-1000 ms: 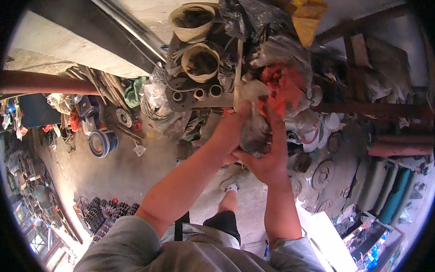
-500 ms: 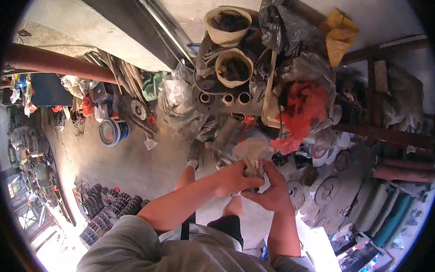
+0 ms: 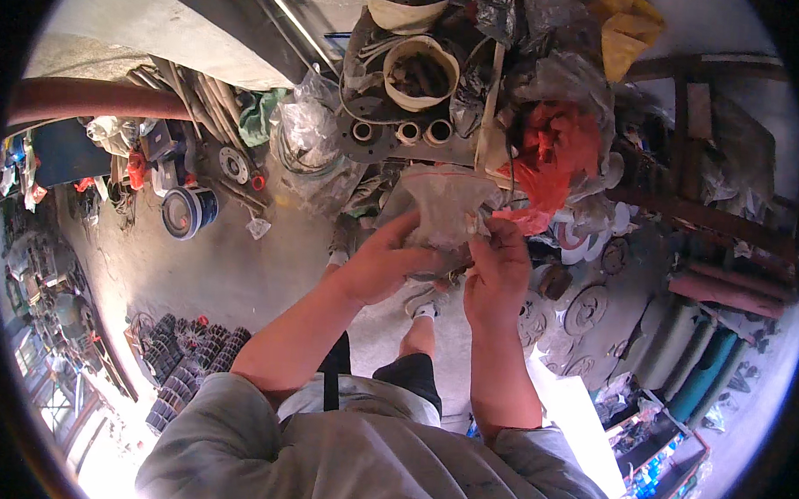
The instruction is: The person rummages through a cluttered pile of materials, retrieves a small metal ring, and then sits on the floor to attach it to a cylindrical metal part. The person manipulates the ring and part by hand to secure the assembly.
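Note:
A clear zip-top plastic bag (image 3: 445,205) with a thin red line along its upper edge is stretched between my hands, at about the middle of the view. My left hand (image 3: 383,265) is closed on the bag's left side, thumb across its lower part. At the other side my right hand (image 3: 500,266) pinches the bag's right edge between thumb and fingers. Something small sits low in the bag, but I cannot make out what. Just beyond the bag, a crumpled red plastic bag (image 3: 557,154) hangs from the cluttered bench.
Two pale buckets, one a bucket of dark pieces (image 3: 454,75), and several short tubes (image 3: 408,133) stand ahead. A blue-and-white tub (image 3: 209,206) stands on the floor at left, with stacked dark parts (image 3: 170,391) nearer. Round metal discs (image 3: 585,309) and fabric rolls (image 3: 703,374) are at right.
My hands have moved farther forward and apart. The plastic bag, bunched up before, is now spread out between them. The surroundings have shifted slightly up and left in view.

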Available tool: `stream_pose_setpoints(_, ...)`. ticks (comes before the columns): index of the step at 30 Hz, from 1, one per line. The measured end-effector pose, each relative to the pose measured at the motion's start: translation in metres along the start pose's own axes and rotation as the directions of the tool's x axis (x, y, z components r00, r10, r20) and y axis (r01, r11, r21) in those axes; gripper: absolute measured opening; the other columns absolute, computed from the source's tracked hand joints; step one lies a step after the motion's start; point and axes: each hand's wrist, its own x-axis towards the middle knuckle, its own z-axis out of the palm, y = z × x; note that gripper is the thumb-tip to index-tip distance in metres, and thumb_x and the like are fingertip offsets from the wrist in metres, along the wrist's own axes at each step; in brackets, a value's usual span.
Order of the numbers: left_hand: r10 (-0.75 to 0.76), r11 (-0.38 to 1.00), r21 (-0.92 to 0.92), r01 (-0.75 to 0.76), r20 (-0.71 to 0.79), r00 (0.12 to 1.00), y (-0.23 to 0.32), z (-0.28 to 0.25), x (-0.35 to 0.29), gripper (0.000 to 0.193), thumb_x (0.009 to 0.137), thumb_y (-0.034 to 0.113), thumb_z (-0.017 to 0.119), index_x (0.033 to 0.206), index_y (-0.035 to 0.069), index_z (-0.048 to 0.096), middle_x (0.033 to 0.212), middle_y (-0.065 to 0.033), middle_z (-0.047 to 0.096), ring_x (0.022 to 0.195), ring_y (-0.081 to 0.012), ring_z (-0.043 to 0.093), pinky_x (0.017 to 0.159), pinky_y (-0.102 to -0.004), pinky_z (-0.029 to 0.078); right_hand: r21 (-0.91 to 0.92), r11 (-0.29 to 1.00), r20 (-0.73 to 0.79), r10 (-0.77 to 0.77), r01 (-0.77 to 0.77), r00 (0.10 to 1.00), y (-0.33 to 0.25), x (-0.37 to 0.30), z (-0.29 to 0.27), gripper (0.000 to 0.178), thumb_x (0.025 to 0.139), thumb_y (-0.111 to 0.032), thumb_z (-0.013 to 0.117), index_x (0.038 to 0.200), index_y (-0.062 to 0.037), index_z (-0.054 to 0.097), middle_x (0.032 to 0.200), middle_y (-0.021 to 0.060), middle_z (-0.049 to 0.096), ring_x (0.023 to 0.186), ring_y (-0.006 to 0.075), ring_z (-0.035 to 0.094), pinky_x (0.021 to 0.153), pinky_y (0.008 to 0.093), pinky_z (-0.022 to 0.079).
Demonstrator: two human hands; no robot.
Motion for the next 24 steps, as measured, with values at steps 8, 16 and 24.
stream_pose_setpoints(8,0.026,0.964,-0.26,-0.05,-0.095,0.995,-0.002,-0.02,-0.01,0.049,0.096,0.014,0.062,0.142,0.001,0.051,0.127,-0.0134,0.066,0.112,-0.0265,0.069,0.092,-0.0442,0.059,-0.285,0.953,0.194,0.158,-0.098,0.968,-0.017,0.019,0.016,0.027,0.097,-0.01,0.07,0.12,0.001,0.063,0.104,0.0037,0.068,0.093,0.0099,0.061,0.086,0.0256,0.049)
stream_pose_setpoints(16,0.078,0.983,-0.139,-0.122,-0.285,0.955,0.014,-0.001,-0.023,0.049,0.101,0.019,0.065,0.144,0.002,0.05,0.131,-0.0117,0.066,0.116,-0.0245,0.067,0.101,-0.0416,0.056,-0.352,0.917,0.328,0.31,-0.19,0.892,-0.024,0.017,0.02,0.022,0.095,-0.01,0.075,0.114,-0.0026,0.068,0.095,0.0,0.069,0.084,0.0065,0.06,0.075,0.024,0.05)
stream_pose_setpoints(24,0.259,0.966,0.023,-0.259,-0.173,0.95,0.015,-0.009,-0.033,0.066,0.098,0.021,0.071,0.153,0.002,0.04,0.14,-0.0139,0.06,0.126,-0.0281,0.061,0.108,-0.0444,0.051,-0.18,0.981,0.331,0.133,-0.076,0.934,-0.013,0.0,0.03,0.019,0.094,-0.006,0.075,0.11,-0.0036,0.066,0.103,0.0005,0.067,0.084,0.0074,0.058,0.069,0.0258,0.049)
